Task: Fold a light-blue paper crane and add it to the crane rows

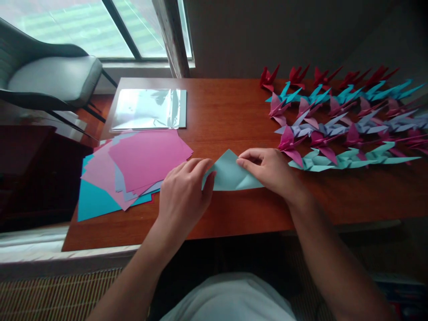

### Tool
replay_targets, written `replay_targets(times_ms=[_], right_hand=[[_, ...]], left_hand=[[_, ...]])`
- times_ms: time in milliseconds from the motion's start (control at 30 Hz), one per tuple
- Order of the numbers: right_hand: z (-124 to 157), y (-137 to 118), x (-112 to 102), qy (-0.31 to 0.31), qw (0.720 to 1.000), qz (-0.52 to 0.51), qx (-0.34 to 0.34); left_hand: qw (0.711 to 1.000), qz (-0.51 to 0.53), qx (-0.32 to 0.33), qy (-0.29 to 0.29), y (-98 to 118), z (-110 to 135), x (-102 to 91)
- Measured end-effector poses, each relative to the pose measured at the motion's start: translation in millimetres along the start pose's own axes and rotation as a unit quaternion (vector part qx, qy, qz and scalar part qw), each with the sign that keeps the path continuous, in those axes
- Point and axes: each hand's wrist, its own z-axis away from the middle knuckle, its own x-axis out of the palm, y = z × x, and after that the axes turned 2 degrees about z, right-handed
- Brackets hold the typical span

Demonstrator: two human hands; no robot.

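A pale teal sheet of paper [230,174], folded into a triangle, lies on the wooden table [227,111] in front of me. My left hand [183,191] pinches its left corner with the fingers curled over the edge. My right hand [269,168] presses and pinches the paper's right flap near the top. Both hands are closed on the same sheet.
A loose stack of pink, lilac and turquoise square sheets [133,167] lies to the left. Behind it sits a clear plastic sleeve [149,109]. Rows of folded paper cranes [337,120] in red, teal, pink and lilac fill the right side. A grey chair [50,76] stands by the window.
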Motion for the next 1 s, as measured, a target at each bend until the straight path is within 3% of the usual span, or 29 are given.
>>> replay_targets(times_ms=[67, 200, 467, 1000], right_hand=[[-7, 0, 2, 0.004, 1.000, 0.015, -0.006], [-14, 2, 7, 0.012, 0.999, 0.041, -0.004], [-18, 9, 15, 0.045, 0.992, 0.117, -0.023], [-20, 10, 20, 0.045, 0.983, 0.174, -0.025]], left_hand=[[0.998, -0.037, 0.048, 0.021, 9, 3, 2.9], [0.988, -0.074, 0.132, -0.004, 27, 13, 17.4], [0.980, -0.115, 0.124, -0.106, 42, 11, 35.8], [0.974, -0.126, 0.146, -0.122, 39, 3, 38.5]])
